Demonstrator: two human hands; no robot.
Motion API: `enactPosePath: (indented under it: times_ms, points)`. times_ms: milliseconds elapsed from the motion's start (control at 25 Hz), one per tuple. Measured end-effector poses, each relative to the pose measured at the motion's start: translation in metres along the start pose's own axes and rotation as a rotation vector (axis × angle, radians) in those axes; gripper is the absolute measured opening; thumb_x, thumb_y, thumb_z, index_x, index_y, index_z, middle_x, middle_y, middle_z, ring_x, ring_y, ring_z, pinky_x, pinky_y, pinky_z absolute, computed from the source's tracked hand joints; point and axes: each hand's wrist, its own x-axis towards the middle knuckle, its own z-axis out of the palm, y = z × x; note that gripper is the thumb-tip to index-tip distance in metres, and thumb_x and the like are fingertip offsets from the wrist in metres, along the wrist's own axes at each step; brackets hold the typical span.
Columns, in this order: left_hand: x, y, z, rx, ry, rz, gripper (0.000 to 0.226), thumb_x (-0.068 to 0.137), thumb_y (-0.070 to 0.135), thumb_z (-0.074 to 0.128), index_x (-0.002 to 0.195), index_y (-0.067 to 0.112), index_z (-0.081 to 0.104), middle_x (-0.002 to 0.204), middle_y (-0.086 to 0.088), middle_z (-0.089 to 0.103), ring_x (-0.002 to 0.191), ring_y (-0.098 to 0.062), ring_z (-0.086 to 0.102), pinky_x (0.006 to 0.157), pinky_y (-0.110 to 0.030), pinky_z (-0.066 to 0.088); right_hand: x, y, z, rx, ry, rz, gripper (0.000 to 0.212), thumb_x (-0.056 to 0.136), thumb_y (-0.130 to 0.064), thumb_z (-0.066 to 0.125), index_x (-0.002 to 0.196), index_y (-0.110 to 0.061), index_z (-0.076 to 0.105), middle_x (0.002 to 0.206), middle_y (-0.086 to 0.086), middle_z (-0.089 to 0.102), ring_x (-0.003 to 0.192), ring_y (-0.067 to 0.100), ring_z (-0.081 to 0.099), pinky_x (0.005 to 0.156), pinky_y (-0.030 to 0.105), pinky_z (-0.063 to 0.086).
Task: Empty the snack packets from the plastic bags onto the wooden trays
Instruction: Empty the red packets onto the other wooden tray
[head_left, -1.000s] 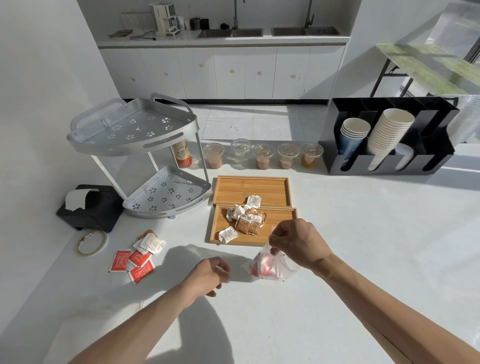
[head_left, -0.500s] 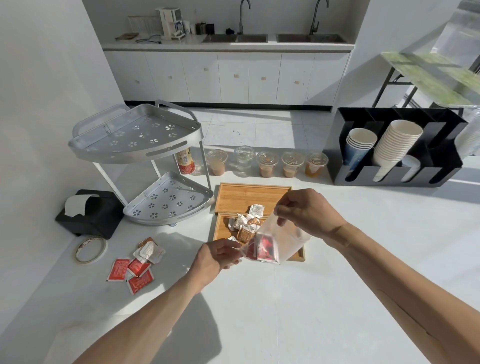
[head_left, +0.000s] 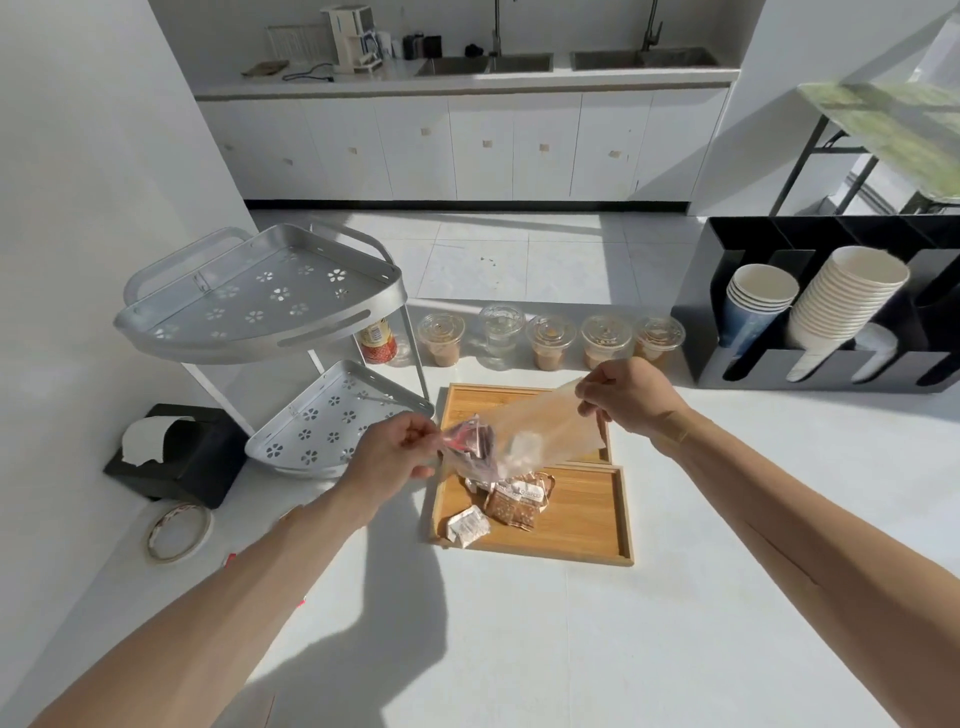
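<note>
Both hands pinch a clear plastic bag (head_left: 524, 436) above the wooden trays (head_left: 582, 525): left hand (head_left: 389, 457) at its low end, right hand (head_left: 631, 397) at its raised far end. Snack packets (head_left: 511, 501) sit at near tray's left edge; its right side is bare.

Harsh sunlight, hard shadows, fisheye edges

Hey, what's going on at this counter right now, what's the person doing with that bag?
A person is holding a clear plastic bag over the two wooden trays. The right hand pinches one end up high, and the left hand grips the lower end, where red packets are bunched. The bag slopes down toward the left hand. A small pile of brown and white snack packets already lies on the nearer tray; the far tray looks mostly bare where visible. The red packets are not out yet.
</note>
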Motion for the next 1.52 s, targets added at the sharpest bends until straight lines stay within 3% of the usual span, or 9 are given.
enactPosePath:
  times_ms: [160,280,440,640,720,920,1080,1280,1520]
  points:
    - [0.048,0.034,0.005,0.114,0.074,0.006,0.015,0.091,0.010,0.064,0.080,0.020,0.062,0.083,-0.003,0.063,0.078,-0.016,0.065,0.060,-0.033,0.062,0.061,0.025,0.017,0.085,0.020,0.174,0.019,0.091,-0.017,0.061,0.084,-0.004,0.073,0.080,0.011,0.073,0.058,0.016,0.054,0.041,0.023,0.036]
    - [0.078,0.048,0.025,0.304,0.117,0.083,0.014,0.092,0.009,0.062,0.080,0.018,0.061,0.084,-0.003,0.066,0.083,-0.023,0.067,0.070,-0.040,0.060,0.091,0.046,0.028,0.140,0.021,0.292,0.019,0.090,-0.018,0.063,0.081,-0.003,0.072,0.075,0.010,0.067,0.056,0.017,0.054,0.042,0.024,0.040]
    - [0.103,0.058,0.051,0.611,0.143,0.185,0.026,0.090,0.007,0.055,0.073,0.027,0.058,0.077,0.010,0.065,0.076,-0.013,0.061,0.063,-0.018,0.045,0.117,0.074,0.037,0.167,0.026,0.402,0.017,0.090,-0.019,0.064,0.080,-0.008,0.070,0.076,0.007,0.068,0.059,0.017,0.060,0.051,0.026,0.050]
    - [0.130,0.079,0.067,0.625,0.005,0.177,0.012,0.090,0.009,0.058,0.085,0.019,0.064,0.094,-0.001,0.067,0.088,-0.027,0.070,0.082,-0.045,0.058,0.126,0.101,0.038,0.229,0.019,0.497,0.011,0.089,-0.018,0.067,0.087,-0.008,0.071,0.080,0.007,0.068,0.065,0.017,0.060,0.054,0.026,0.049]
    - [0.137,0.091,0.072,0.664,-0.049,0.225,0.010,0.089,0.009,0.059,0.093,0.013,0.067,0.097,-0.006,0.069,0.088,-0.026,0.070,0.082,-0.044,0.058,0.129,0.108,0.039,0.251,0.023,0.521,0.013,0.089,-0.016,0.067,0.091,-0.004,0.071,0.081,0.009,0.067,0.066,0.017,0.060,0.055,0.026,0.048]
    - [0.146,0.118,0.090,0.757,-0.148,0.315,0.013,0.084,0.009,0.061,0.087,0.019,0.068,0.081,0.000,0.070,0.075,-0.017,0.065,0.073,-0.029,0.053,0.136,0.114,0.048,0.247,0.012,0.555,0.013,0.089,-0.013,0.065,0.091,-0.002,0.070,0.083,0.011,0.067,0.066,0.019,0.059,0.056,0.026,0.049]
    - [0.147,0.128,0.105,0.708,-0.186,0.342,0.014,0.082,0.003,0.062,0.083,0.016,0.068,0.068,0.007,0.063,0.066,-0.015,0.062,0.071,-0.031,0.052,0.140,0.117,0.050,0.213,0.028,0.562,0.016,0.088,-0.009,0.060,0.094,0.001,0.071,0.088,0.017,0.072,0.072,0.024,0.063,0.066,0.032,0.055]
    - [0.145,0.132,0.115,0.637,-0.197,0.344,0.011,0.079,0.002,0.063,0.085,0.009,0.069,0.064,0.004,0.063,0.061,-0.015,0.062,0.070,-0.030,0.053,0.137,0.117,0.047,0.254,-0.012,0.596,0.013,0.087,-0.008,0.062,0.094,-0.001,0.070,0.087,0.013,0.069,0.071,0.020,0.061,0.052,0.026,0.046]
    - [0.141,0.144,0.108,0.665,-0.195,0.333,0.014,0.074,0.004,0.060,0.079,0.014,0.068,0.062,-0.004,0.067,0.055,-0.013,0.059,0.066,-0.029,0.052,0.134,0.110,0.051,0.301,-0.009,0.560,0.011,0.089,-0.014,0.065,0.087,-0.003,0.068,0.083,0.011,0.068,0.064,0.017,0.059,0.051,0.025,0.045]
